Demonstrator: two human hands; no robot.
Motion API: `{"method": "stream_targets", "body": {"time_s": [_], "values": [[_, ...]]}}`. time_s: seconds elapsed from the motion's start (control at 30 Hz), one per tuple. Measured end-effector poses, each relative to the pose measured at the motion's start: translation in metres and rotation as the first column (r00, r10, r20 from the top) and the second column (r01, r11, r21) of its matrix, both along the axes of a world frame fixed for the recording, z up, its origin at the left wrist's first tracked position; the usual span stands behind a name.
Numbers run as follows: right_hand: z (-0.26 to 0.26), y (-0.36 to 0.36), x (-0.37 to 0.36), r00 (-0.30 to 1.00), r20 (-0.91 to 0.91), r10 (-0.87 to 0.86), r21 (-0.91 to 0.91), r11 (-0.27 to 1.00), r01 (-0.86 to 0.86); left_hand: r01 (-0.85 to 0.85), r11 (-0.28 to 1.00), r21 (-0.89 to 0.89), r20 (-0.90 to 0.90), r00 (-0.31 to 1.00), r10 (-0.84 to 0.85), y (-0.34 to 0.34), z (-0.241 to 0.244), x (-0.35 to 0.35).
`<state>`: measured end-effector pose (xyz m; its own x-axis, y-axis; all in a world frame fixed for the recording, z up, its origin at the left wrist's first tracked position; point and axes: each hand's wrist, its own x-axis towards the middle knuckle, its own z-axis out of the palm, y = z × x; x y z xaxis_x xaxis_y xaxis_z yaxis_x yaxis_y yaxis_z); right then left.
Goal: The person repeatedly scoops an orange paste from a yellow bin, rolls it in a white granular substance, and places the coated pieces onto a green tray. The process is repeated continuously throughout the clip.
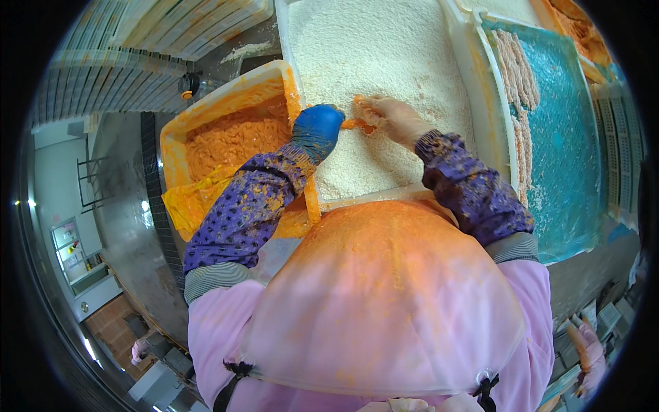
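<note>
My left hand (318, 133), in a blue glove, is closed in a fist at the near left part of a white bin (463, 67) of pale breadcrumbs (376, 56). From its fingers sticks out an orange, batter-coated strip (352, 124), which reaches toward my right hand. My right hand (394, 119), in a pale glove, hovers low over the crumbs with curled fingers and orange smears at the tips. Whether it grips the strip is hidden. Left of the bin stands a batter-smeared white tub (175, 129) with wet orange pieces (237, 136), probably battered meat.
At right, a tray lined with teal plastic film (561, 129) bears several crumb-coated strips (516, 69). Stacked white trays (123, 77) rise at far left. A yellow plastic bag (198, 195) hangs over the tub's near edge. Other people (589, 350) are in the background.
</note>
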<state>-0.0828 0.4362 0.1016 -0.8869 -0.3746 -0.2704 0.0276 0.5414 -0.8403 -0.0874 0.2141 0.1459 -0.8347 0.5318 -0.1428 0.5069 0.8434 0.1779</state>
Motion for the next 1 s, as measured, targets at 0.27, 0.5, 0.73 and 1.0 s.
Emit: {"method": "stream_targets", "body": {"time_s": [0.27,0.5,0.73,1.0], "values": [[0.008,0.012,0.017,0.970,-0.127,0.209,0.323,0.933,-0.158,-0.488,0.594,0.640,0.303,0.870,0.389,-0.093,0.027,0.027],[0.004,-0.061,0.019,0.945,-0.222,0.238,0.316,0.935,-0.161,-0.639,0.769,-0.011,-0.348,0.723,0.597,-0.210,-0.110,-0.009],[0.021,-0.033,0.034,0.949,-0.130,0.288,0.440,0.874,-0.205,-0.782,0.599,-0.172,-0.160,0.622,0.767,-0.252,-0.140,-0.013],[0.014,-0.054,0.014,0.550,0.730,0.405,-0.590,0.780,0.208,-0.446,0.717,-0.535,0.044,0.833,0.551,-0.254,-0.117,-0.043]]}}
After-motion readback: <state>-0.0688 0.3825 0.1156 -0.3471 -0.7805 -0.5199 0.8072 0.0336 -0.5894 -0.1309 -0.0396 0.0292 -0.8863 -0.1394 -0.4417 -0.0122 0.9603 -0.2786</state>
